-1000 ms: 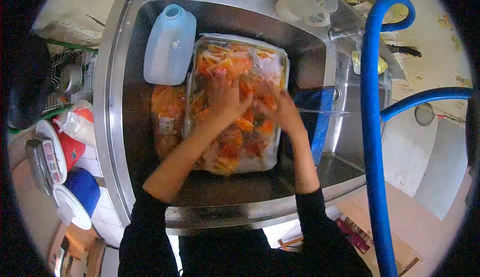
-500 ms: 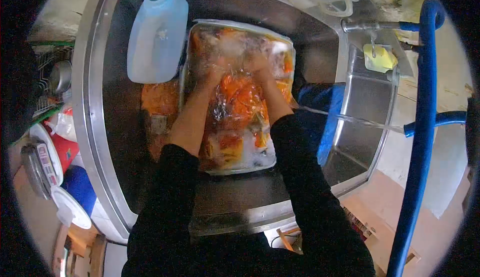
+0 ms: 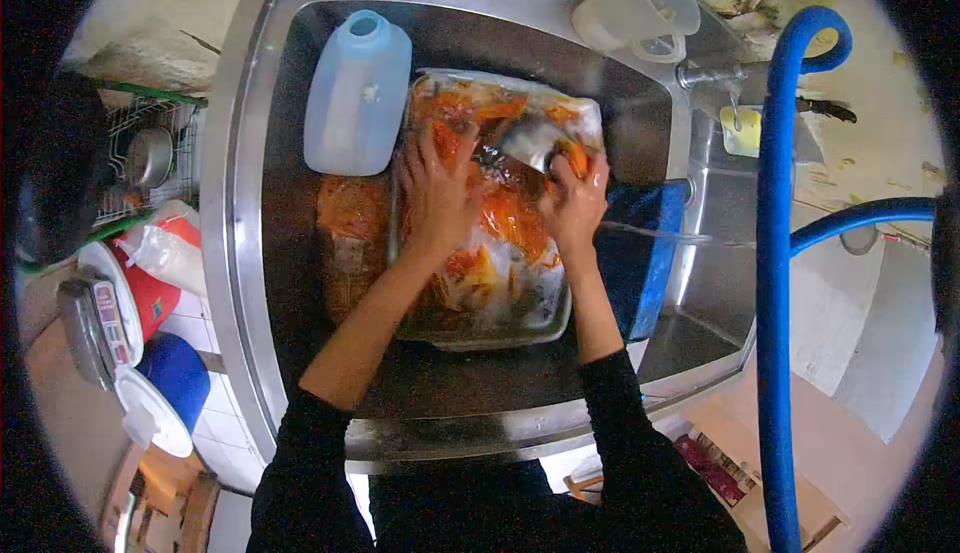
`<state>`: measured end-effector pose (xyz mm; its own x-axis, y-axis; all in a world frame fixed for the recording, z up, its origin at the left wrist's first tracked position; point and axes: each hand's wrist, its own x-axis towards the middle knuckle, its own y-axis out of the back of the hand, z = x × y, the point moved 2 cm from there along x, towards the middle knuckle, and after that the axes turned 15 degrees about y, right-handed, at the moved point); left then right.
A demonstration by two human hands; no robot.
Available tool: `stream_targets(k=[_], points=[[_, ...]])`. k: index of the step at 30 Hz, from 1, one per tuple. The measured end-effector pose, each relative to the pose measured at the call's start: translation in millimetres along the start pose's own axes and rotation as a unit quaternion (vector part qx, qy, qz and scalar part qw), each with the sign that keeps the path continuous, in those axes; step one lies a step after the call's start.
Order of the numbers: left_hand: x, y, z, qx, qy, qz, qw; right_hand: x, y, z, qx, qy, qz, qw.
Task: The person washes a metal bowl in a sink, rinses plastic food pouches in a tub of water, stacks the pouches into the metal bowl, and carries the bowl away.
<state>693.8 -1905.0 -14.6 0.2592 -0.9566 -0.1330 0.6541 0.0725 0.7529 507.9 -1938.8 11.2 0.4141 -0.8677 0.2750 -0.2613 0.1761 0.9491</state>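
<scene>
A rectangular tub stands in the metal sink, filled with foamy water and wet, shiny orange-red pieces whose kind I cannot make out. My left hand is over the tub's left half, its fingers closed around an orange piece. On the right side, my right hand grips another orange piece between thumb and fingers. Dark water and foam show between the hands. A thin stream of water reaches the tub from the right.
A translucent bluish jug stands left of the tub, above a brownish-orange block. A blue crate-like item lies to the right. A clear measuring jug sits on the sink's far rim. A blue hose crosses the right side.
Both hands have come up out of the foamy water and moved apart, the right one further right. Orange pieces now show in their fingers. The camera view has shifted slightly.
</scene>
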Motion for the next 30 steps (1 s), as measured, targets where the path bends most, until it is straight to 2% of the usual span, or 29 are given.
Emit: stream_targets(k=[1,2,3,4,6,7,9,10,11,13,14,15,16,17,19,21,23,25,26,27,28,29,30], points=[[-5.2,10.1,8.6,0.095,-0.024,0.046,0.994,-0.3,8.4,-2.6,0.002,0.002,0.004,1.0],[-5.2,16.8,11.8,0.101,-0.095,0.025,0.99,-1.0,17.2,-3.4,0.027,0.035,0.056,0.997],[-2.3,15.4,11.8,0.101,-0.095,0.026,0.99,-2.9,24.7,-1.0,0.052,0.066,0.105,0.991],[4.5,4.4,8.9,-0.026,-0.061,-0.059,0.996,0.7,28.2,6.8,0.065,0.115,0.161,0.978],[19.4,-22.4,0.8,-0.141,-0.089,-0.011,0.986,-4.8,34.6,10.7,0.095,0.113,0.196,0.969],[27.7,-19.7,5.0,-0.142,-0.09,-0.01,0.986,-0.6,42.6,7.4,0.129,0.113,0.232,0.957],[40.4,-17.4,8.1,-0.243,-0.037,-0.055,0.968,4.1,55.1,-3.2,0.095,0.12,0.211,0.965],[43.5,-14.7,9.1,-0.238,-0.024,0.055,0.969,5.2,58.1,-6.5,0.116,0.096,0.243,0.958],[45.7,-13.9,8.2,-0.237,-0.024,0.054,0.97,4.0,59.4,-7.9,0.137,0.07,0.274,0.949],[51.0,-6.6,2.4,-0.283,0.057,0.11,0.951,-8.5,57.5,-1.7,0.115,0.033,0.256,0.959],[56.1,-29.1,-15.0,-0.357,0.038,-0.021,0.933,-12.6,56.9,-0.2,0.168,-0.024,0.231,0.958],[56.5,-28.7,-19.0,-0.357,0.038,-0.022,0.933,-15.6,55.7,1.9,0.22,-0.081,0.204,0.951],[55.8,-34.2,-22.9,-0.37,0.1,-0.146,0.912,-20.9,48.9,5.8,0.279,-0.096,0.214,0.931],[54.6,-40.1,-25.6,-0.375,0.16,-0.266,0.874,-24.3,46.8,7.7,0.28,-0.096,0.214,0.931],[60.6,-41.9,-27.6,-0.339,0.14,-0.25,0.896,-29.6,43.2,8.0,0.353,-0.126,0.172,0.911],[59.3,-33.4,-21.4,-0.303,0.12,-0.233,0.916,-47.3,31.5,10.5,0.345,-0.137,0.141,0.918],[54.7,-4.0,-0.8,-0.335,0.105,-0.182,0.919,-63.3,23.5,0.4,0.488,-0.138,0.073,0.859],[58.4,-6.7,-5.2,-0.356,0.081,-0.191,0.911,-65.4,35.2,-15.8,0.513,-0.136,0.048,0.846],[59.2,-9.2,-7.1,-0.378,0.056,-0.201,0.902,-61.4,48.3,-17.1,0.372,-0.099,-0.004,0.923],[57.6,-0.9,-1.4,-0.377,0.056,-0.202,0.902,-53.4,62.4,-21.1,0.219,-0.06,-0.055,0.972],[53.6,9.5,6.1,-0.374,0.148,-0.266,0.876,-41.3,69.3,-20.0,0.166,-0.115,-0.037,0.979],[48.7,16.8,12.5,-0.366,0.238,-0.326,0.839,-32.6,75.1,-18.5,0.18,-0.154,-0.031,0.971],[45.8,13.4,9.5,-0.365,0.236,-0.327,0.839,-21.4,74.0,-19.8,0.225,-0.093,-0.028,0.97]])
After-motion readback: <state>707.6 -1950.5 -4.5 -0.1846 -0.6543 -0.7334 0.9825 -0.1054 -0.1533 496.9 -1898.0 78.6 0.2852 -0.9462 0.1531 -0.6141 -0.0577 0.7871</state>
